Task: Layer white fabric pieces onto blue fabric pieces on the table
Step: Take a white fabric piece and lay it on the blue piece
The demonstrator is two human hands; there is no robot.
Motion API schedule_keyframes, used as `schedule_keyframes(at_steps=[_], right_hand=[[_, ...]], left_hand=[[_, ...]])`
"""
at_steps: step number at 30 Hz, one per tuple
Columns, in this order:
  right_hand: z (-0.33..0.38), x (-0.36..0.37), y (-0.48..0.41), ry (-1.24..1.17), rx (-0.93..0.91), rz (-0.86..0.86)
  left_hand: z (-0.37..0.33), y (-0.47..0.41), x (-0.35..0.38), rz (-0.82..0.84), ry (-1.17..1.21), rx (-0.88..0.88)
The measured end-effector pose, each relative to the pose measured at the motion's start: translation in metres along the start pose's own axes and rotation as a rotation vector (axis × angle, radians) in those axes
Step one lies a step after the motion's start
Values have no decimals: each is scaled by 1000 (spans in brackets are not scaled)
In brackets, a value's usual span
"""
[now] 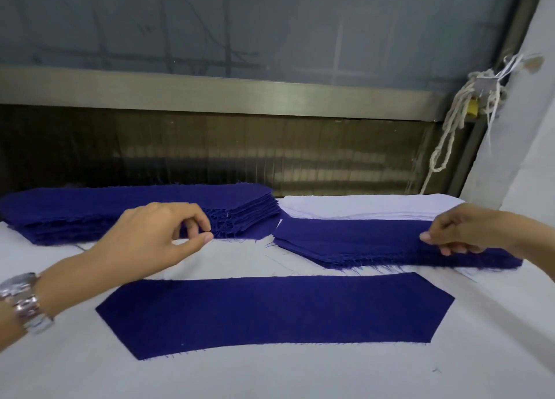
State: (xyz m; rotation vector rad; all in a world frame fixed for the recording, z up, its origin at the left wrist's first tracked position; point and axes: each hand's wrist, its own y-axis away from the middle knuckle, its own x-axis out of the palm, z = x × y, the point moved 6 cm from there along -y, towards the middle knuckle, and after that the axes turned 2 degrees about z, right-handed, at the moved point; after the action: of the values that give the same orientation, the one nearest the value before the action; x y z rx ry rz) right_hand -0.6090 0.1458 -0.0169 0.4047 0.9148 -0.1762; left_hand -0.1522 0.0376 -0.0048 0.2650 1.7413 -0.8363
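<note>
The left blue stack (90, 212) was pinched by the left hand (156, 236), the right blue stack (345, 239) by the right hand (468, 233) with white pieces (360, 206) just beyond, and fray-snagged layers were judged liable to be lifted together.

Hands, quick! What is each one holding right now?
Left hand: pinches the edge of the left blue stack.
Right hand: grips the right blue stack.

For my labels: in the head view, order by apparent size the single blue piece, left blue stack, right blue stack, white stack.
1. single blue piece, though nearest the camera
2. left blue stack and right blue stack: look alike, not ranked
3. white stack
</note>
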Motion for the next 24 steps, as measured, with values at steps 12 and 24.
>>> schedule_keyframes(at_steps=[12,24], right_hand=[[-33,-56,-68,-440,164,-440],[-95,-85,-118,17,211,-678]], left_hand=[[-94,-141,67,-29,-159,129],[-94,-207,106,169,-259,-19]])
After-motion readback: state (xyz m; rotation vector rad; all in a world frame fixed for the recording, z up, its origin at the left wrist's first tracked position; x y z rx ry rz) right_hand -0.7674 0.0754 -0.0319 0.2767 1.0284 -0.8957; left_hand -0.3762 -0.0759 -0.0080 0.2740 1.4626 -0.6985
